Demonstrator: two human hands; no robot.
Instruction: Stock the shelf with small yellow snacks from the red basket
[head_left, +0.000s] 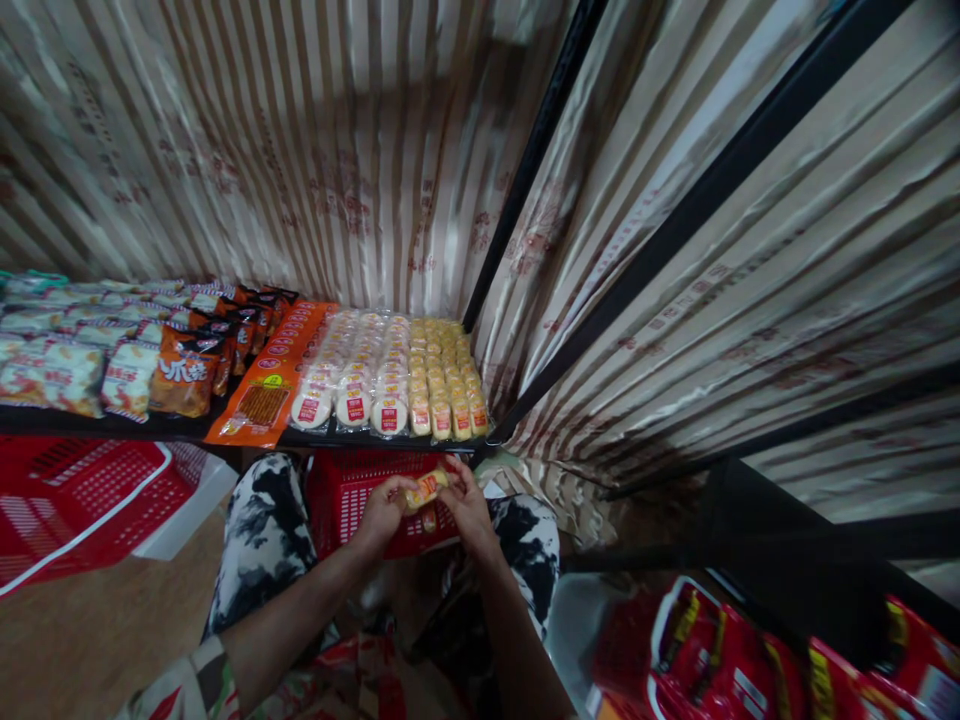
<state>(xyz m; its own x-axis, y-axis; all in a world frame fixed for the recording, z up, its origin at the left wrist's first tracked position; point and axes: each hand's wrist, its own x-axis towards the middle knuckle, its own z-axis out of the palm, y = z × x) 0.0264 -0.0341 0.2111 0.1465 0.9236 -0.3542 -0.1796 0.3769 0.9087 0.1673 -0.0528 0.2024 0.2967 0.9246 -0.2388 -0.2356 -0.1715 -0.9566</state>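
Between my two hands is a small yellow snack packet (426, 489) with a red-orange label. My left hand (382, 512) pinches its left end. At its right end, the fingers of my right hand (466, 502) close on it. Beneath my hands, a red plastic basket (360, 500) stands between my knees. Another small packet (429, 521) shows inside it, just under the held one. In front of me on the shelf, several rows of similar yellow packets (440, 385) stand beside rows of round white crackers in clear wrappers (352, 400).
An orange snack bag (255, 410) and several crisp bags (184, 370) line the shelf leftward. Below them sits a red basket with a white handle (97, 510). Black frame bars (600, 340) and striped sheeting (360, 150) rise ahead. Red packages (720, 660) lie lower right.
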